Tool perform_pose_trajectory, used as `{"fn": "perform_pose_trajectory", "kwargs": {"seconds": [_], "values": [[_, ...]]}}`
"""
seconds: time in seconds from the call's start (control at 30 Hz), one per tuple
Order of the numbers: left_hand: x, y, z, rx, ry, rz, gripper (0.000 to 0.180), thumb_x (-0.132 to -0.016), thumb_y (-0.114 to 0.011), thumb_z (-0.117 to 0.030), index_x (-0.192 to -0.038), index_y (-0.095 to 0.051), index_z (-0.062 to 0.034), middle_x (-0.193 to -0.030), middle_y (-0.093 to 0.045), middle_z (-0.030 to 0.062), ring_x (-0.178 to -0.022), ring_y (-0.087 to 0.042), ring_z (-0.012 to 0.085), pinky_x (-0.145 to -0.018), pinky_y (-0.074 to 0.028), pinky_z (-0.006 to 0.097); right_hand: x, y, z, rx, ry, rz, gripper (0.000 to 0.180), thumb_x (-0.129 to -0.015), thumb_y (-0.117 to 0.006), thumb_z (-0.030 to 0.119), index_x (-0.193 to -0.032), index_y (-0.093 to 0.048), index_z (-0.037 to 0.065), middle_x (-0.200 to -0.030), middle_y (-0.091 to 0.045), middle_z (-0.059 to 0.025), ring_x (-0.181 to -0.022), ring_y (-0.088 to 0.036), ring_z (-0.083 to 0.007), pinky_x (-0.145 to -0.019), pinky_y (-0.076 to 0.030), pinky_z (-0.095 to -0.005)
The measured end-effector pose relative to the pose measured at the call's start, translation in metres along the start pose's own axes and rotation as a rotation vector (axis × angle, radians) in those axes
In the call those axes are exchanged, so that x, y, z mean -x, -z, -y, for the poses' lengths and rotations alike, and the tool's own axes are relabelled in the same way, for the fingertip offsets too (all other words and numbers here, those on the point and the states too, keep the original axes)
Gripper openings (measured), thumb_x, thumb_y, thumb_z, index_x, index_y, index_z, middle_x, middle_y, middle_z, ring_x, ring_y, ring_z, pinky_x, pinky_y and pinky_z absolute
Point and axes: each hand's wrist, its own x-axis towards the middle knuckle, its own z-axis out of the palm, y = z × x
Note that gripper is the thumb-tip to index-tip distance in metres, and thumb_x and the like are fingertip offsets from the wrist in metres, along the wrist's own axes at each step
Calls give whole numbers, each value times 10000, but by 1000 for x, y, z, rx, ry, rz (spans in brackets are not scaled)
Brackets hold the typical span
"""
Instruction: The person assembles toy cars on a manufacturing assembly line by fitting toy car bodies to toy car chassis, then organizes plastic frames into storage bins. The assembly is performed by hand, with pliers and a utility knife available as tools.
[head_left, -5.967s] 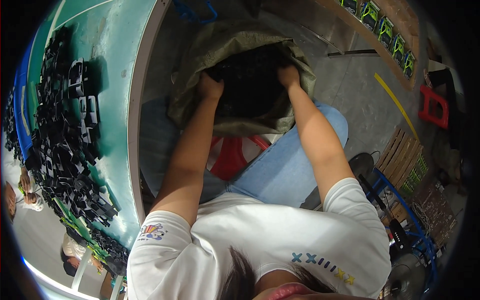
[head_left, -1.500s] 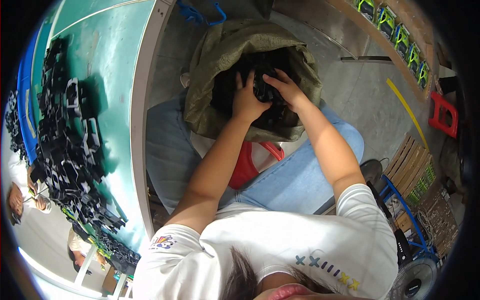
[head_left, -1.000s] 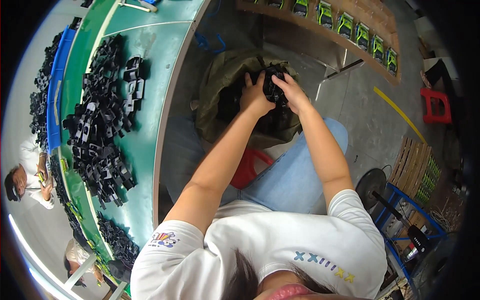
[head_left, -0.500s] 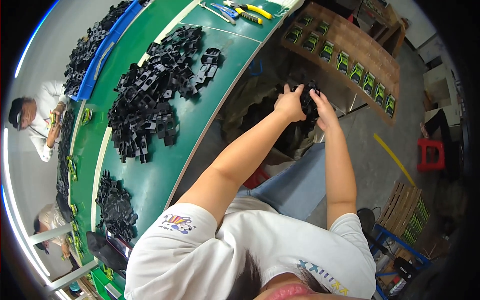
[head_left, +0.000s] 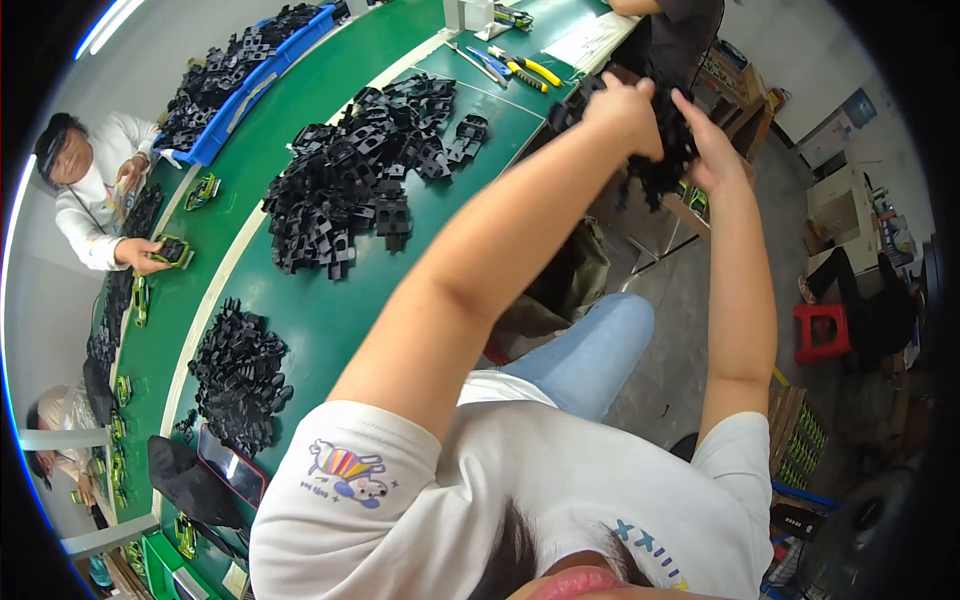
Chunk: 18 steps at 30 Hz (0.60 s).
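Observation:
Between my two hands is a bunch of small black plastic parts [head_left: 662, 160], lifted past the table's right edge. My left hand [head_left: 628, 115] presses on it from the left with its fingers curled around. From the right, my right hand [head_left: 712, 145] cups the same bunch; some of its fingers are hidden behind the parts. Below my forearms a dark open sack [head_left: 568, 275] stands beside my knee. To the left, a large heap of similar black parts [head_left: 340, 190] lies on the green table [head_left: 330, 345].
A smaller heap of black pieces [head_left: 240, 370] and a phone [head_left: 232, 466] lie nearer me. Pliers [head_left: 527, 76] rest at the far end. Across the table, a co-worker's hand [head_left: 143, 255] holds a green-and-black item [head_left: 172, 252]. A blue bin [head_left: 250, 95] holds more black parts.
Both hands have come up and away from above the sack, carrying the bunch of black parts. My view has shifted. The co-worker at left has stretched an arm over the table.

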Motion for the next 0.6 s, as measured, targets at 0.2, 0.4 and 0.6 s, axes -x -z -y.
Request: {"fn": "perform_pose_trajectory", "kwargs": {"seconds": [0.2,0.4,0.6], "values": [[-14,92,69,-249,-12,-82,953,-462,-795,-401,-1293,-439,-100,-1182,-527,262,-1069,-552,351,-867,-491,386,-73,-81,16,-27,-71,319,342,-837,-568,469,-926,-627,145,-845,-659,-36,-730,-632,-218,-676,-489,-465],[4,123,175,-310,184,-146,1015,-428,-832,-353,-1324,-424,-106,-1083,-613,181,-981,-604,303,-850,-485,350,-121,-193,-24,-41,-176,481,332,-866,-517,462,-965,-594,155,-838,-655,-52,-720,-629,-223,-657,-483,-499],[8,116,216,-248,313,-83,1046,-441,-833,-387,-1343,-399,-85,-1199,-549,195,-1086,-549,285,-915,-444,338,-148,-219,-48,50,-248,486,331,-876,-500,453,-1042,-562,174,-911,-648,-45,-825,-616,-238,-705,-430,-550]]}}
